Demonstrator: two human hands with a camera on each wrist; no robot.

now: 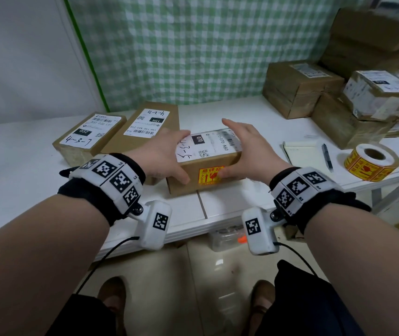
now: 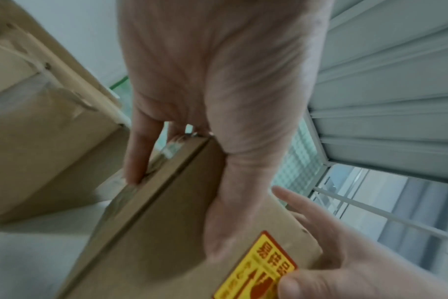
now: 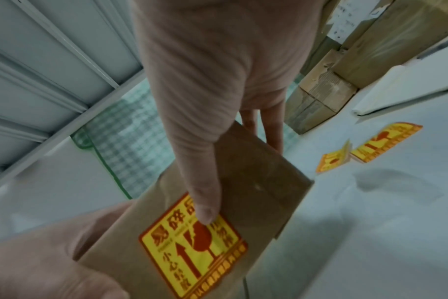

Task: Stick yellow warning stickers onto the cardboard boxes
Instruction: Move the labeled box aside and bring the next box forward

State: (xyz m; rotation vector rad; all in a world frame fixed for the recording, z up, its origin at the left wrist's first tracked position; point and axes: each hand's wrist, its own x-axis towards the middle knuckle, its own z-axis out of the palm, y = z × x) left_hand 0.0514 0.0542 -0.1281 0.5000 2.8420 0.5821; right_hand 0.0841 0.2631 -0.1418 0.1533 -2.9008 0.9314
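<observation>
A small cardboard box (image 1: 228,162) stands near the table's front edge, with a white shipping label on top. A yellow warning sticker (image 1: 209,175) is stuck on its front face. My left hand (image 1: 167,154) grips the box's left end, fingers curled round it and thumb on the front face; the left wrist view shows this hand (image 2: 218,81) on the box (image 2: 153,232). My right hand (image 1: 246,146) lies against the right end with straight fingers. In the right wrist view its thumb (image 3: 205,212) presses on the sticker (image 3: 192,248).
A roll of yellow stickers (image 1: 370,163) lies at the right, beside a notebook (image 1: 300,154) and a pen (image 1: 326,157). Two labelled boxes (image 1: 89,137) (image 1: 150,127) lie at the left. More boxes (image 1: 300,88) are stacked at the back right of the white table (image 1: 24,178).
</observation>
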